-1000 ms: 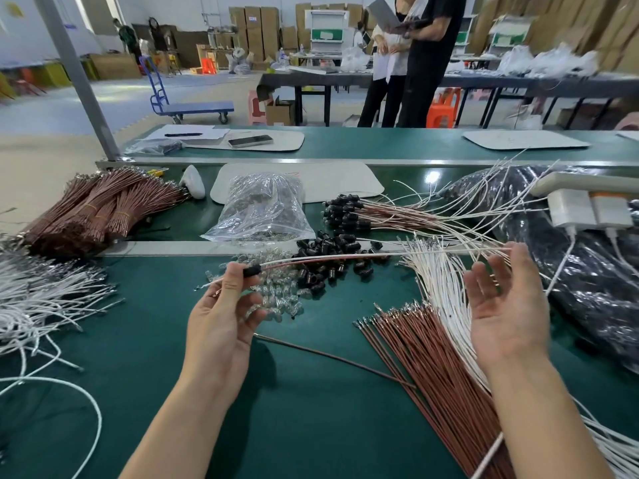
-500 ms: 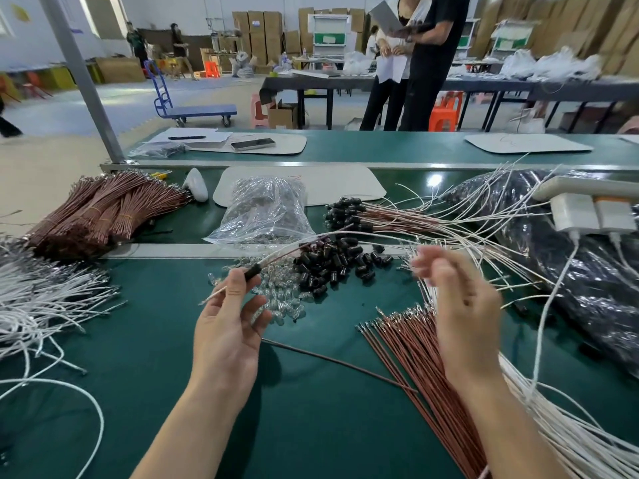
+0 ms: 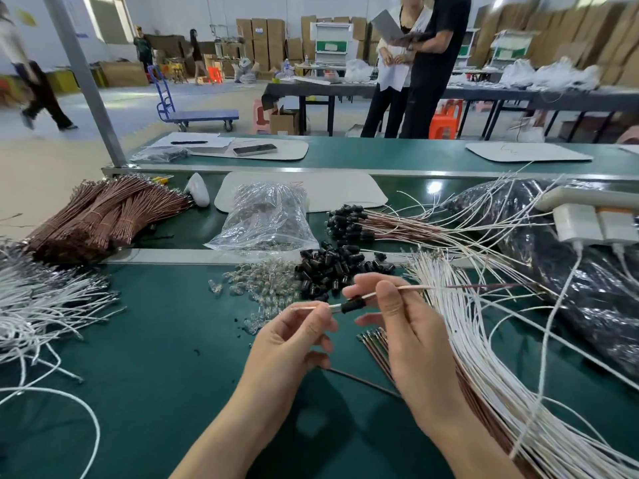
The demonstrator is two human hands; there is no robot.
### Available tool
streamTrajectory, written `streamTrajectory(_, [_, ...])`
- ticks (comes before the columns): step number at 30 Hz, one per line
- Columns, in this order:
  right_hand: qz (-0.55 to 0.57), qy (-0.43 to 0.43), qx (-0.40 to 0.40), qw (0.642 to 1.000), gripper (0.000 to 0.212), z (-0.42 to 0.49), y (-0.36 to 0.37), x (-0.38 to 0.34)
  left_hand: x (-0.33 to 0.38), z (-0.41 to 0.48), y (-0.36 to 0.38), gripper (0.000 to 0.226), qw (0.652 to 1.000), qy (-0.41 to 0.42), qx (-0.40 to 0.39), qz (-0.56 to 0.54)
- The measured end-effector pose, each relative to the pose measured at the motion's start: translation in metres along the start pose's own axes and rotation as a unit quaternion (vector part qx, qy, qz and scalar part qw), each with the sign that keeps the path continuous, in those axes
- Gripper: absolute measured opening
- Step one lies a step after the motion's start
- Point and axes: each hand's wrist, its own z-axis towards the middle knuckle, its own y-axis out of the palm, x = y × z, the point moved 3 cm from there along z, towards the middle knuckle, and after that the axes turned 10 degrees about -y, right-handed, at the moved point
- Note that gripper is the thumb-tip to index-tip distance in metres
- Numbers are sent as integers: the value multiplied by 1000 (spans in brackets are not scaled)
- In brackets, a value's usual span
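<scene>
My left hand (image 3: 294, 340) pinches the near end of a thin wire pair (image 3: 415, 288), one white and one brown, that runs off to the right. A small black cap (image 3: 351, 304) sits on the wires just right of my left fingertips. My right hand (image 3: 408, 326) pinches the wires right behind the cap, thumb below. Both hands hover above the green bench (image 3: 155, 357). Behind them lie a heap of loose black caps (image 3: 332, 266) and a scatter of small clear bulbs (image 3: 262, 285).
White wires (image 3: 484, 357) and brown wires (image 3: 377, 344) fan out under my right arm. Finished capped wires (image 3: 380, 224) lie behind. A clear bag (image 3: 266, 216), brown bundles (image 3: 103, 212), white wires (image 3: 34, 305) at left, a black bag (image 3: 570, 271), a power strip (image 3: 594, 223). Two people stand beyond the bench.
My right hand came in from the white wire fan and took hold of the wires beside the cap. My left hand shifted right and toward the centre; the camera view tilted up slightly.
</scene>
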Motion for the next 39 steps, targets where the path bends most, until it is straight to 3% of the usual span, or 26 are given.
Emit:
streamTrajectory(6, [181, 173, 59, 966, 38, 3, -4, 22, -4, 2, -5, 29, 999, -2, 44, 30])
streamTrajectory(12, [268, 230, 40, 935, 36, -3, 8, 29, -6, 3, -6, 32, 997, 5, 58, 52])
streamTrajectory(22, [221, 213, -42, 951, 24, -7, 15, 28, -6, 1, -2, 25, 993, 26, 34, 110])
streamTrajectory(29, [216, 226, 4, 950, 22, -6, 8, 34, -1, 2, -8, 38, 993, -29, 1, 117])
streamTrajectory(39, [190, 219, -3, 957, 18, -7, 8, 34, -2, 4, -13, 21, 991, -26, 12, 127])
